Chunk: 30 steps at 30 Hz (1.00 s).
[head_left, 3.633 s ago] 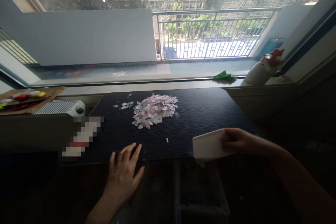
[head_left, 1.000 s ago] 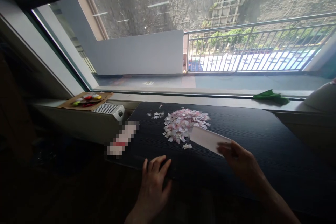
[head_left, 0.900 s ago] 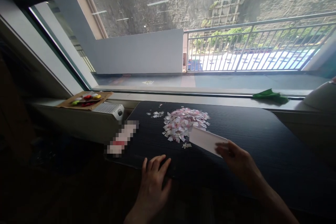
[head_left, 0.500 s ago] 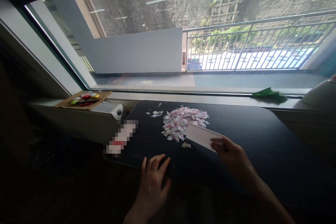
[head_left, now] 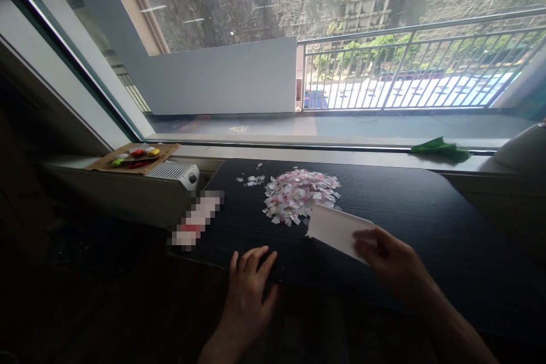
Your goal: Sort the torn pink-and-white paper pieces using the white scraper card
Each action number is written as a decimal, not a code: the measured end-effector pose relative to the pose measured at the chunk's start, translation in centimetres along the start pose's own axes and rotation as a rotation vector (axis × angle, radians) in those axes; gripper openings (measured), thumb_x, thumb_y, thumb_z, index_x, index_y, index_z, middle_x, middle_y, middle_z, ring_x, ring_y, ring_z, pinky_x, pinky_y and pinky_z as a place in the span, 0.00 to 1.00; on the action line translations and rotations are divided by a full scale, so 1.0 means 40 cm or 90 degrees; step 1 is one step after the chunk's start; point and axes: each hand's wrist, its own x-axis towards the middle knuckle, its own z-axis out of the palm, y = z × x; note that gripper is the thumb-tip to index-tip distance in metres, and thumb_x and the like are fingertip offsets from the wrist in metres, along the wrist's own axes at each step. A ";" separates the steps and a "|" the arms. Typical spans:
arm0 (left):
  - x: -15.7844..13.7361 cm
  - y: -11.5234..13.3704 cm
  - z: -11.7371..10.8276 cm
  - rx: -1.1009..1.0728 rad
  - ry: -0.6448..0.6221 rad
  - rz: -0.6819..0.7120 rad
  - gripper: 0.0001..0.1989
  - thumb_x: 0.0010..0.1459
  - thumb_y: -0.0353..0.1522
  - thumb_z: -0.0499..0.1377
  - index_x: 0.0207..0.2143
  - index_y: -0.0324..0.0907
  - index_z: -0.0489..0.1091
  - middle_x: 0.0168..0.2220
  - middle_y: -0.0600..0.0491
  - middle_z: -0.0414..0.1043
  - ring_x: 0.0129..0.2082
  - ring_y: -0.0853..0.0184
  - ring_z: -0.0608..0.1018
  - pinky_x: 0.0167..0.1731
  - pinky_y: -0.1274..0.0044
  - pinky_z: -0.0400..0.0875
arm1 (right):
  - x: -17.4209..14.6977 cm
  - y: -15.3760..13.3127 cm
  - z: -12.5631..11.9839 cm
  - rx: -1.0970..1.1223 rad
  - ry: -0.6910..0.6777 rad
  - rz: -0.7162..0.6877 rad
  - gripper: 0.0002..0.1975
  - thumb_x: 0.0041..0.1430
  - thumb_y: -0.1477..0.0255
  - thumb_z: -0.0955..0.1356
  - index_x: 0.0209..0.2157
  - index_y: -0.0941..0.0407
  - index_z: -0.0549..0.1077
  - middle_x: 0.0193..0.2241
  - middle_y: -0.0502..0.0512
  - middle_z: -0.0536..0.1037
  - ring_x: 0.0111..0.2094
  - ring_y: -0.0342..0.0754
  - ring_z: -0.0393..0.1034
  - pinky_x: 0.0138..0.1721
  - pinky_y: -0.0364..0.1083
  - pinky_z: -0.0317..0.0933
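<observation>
My right hand (head_left: 377,247) is closed on the right end of a flat white card (head_left: 336,230), whose far edge is beside the near right side of a heap of small white and pink paper pieces (head_left: 298,193). The heap lies on a black wood-grain table (head_left: 392,199). A smaller scatter of paper pieces (head_left: 255,181) lies just left of the heap. At the table's near edge my left hand (head_left: 251,281) rests with its fingers spread, holding nothing.
A blurred-out pale strip with a red patch (head_left: 198,222) lies at the table's left side. Beyond it stand a white vented appliance (head_left: 177,175) and cardboard (head_left: 100,162) with colourful items. A green cloth (head_left: 441,151) lies on the sill below the window.
My right hand has drawn the card right and toward me, away from the heap. The small paper bits in front of the heap are now mostly hidden behind the card. My left hand stays put.
</observation>
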 end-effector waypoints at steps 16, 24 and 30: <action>0.002 0.005 0.006 0.013 0.030 -0.007 0.25 0.54 0.27 0.53 0.56 0.47 0.64 0.54 0.46 0.67 0.54 0.56 0.68 0.57 0.51 0.56 | -0.034 -0.013 -0.086 -0.132 0.136 0.030 0.13 0.53 0.61 0.63 0.36 0.48 0.75 0.27 0.53 0.79 0.28 0.53 0.74 0.29 0.48 0.63; 0.002 0.001 0.000 0.017 0.018 0.004 0.25 0.56 0.29 0.53 0.57 0.48 0.64 0.54 0.47 0.67 0.54 0.55 0.69 0.56 0.51 0.58 | -0.030 -0.009 -0.076 -0.086 0.074 0.041 0.14 0.53 0.61 0.63 0.37 0.51 0.75 0.30 0.55 0.80 0.31 0.54 0.74 0.32 0.49 0.64; 0.003 0.002 0.000 0.020 0.021 -0.002 0.24 0.57 0.28 0.51 0.56 0.46 0.63 0.54 0.45 0.67 0.54 0.56 0.69 0.56 0.49 0.57 | -0.017 -0.049 -0.040 -0.067 0.022 -0.006 0.13 0.55 0.63 0.62 0.38 0.51 0.75 0.29 0.54 0.79 0.30 0.52 0.73 0.32 0.48 0.63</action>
